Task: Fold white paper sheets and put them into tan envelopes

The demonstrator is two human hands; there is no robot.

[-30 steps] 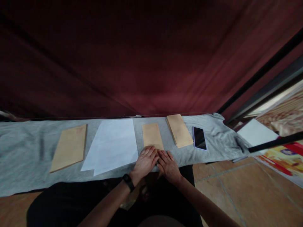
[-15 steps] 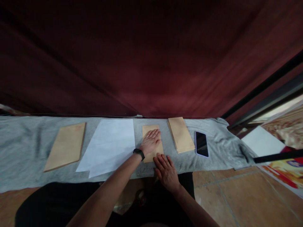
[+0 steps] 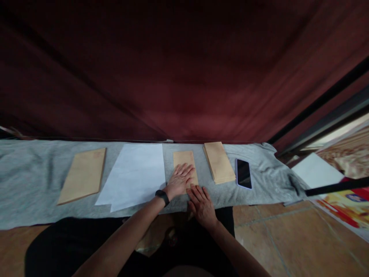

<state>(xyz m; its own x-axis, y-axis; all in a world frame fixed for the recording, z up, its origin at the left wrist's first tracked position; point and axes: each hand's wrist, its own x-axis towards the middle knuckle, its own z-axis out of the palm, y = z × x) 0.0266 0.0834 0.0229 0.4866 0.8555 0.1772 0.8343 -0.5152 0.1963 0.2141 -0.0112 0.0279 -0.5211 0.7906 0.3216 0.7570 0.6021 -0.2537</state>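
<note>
A brown paper envelope [image 3: 183,157] lies flat on the grey cloth in front of me. My left hand [image 3: 180,180], with a black band at the wrist, rests palm down across its middle, fingers stretched out. My right hand [image 3: 202,204] lies flat at the envelope's near right corner, fingertips touching its edge; the fingers are extended and it holds nothing. To the right is a stack of brown envelopes [image 3: 219,162]. Left of my hands are white paper sheets [image 3: 138,175], and beyond them another stack of brown envelopes [image 3: 83,175].
A phone [image 3: 243,174] in a pale purple case lies right of the right-hand stack. The grey cloth [image 3: 268,181] covers a narrow bench, with a dark red surface [image 3: 184,96] rising behind it. Tiled floor [image 3: 276,231] and a colourful printed sheet [image 3: 348,204] show at right.
My left hand has slid down the envelope toward me, uncovering more of its far end. My right hand stays at the near corner. The whole view has shifted slightly.
</note>
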